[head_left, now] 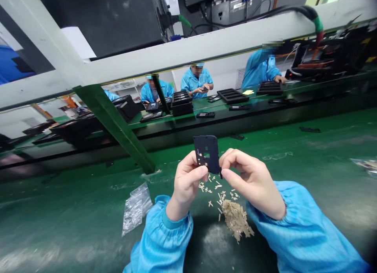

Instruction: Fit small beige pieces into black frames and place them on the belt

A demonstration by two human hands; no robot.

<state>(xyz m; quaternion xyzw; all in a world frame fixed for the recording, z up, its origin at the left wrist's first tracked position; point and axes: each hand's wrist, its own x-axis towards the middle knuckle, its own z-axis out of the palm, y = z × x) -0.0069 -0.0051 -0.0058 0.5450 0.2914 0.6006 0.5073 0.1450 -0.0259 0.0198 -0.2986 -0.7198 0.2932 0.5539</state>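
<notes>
A flat black plastic plate with cutouts and small pale patches, like a phone's inner cover (211, 145), stands nearly upright above the green bench. My left hand (187, 182) grips it by its lower left edge, thumb across the front. At the plate's right edge my right hand (251, 178) is closed in a pinch, with a small dark strip (221, 174) at its fingertips. Whether that strip belongs to the plate I cannot tell. Below my hands lies a heap of small beige pieces (235, 218), with several more scattered behind it.
A clear plastic bag (137, 208) lies left of my left forearm, and another bag (366, 165) lies far right. A slanting green post (114, 127) rises ahead. Beyond it, people in blue work behind black trays (232, 95). A white beam (176, 49) crosses above.
</notes>
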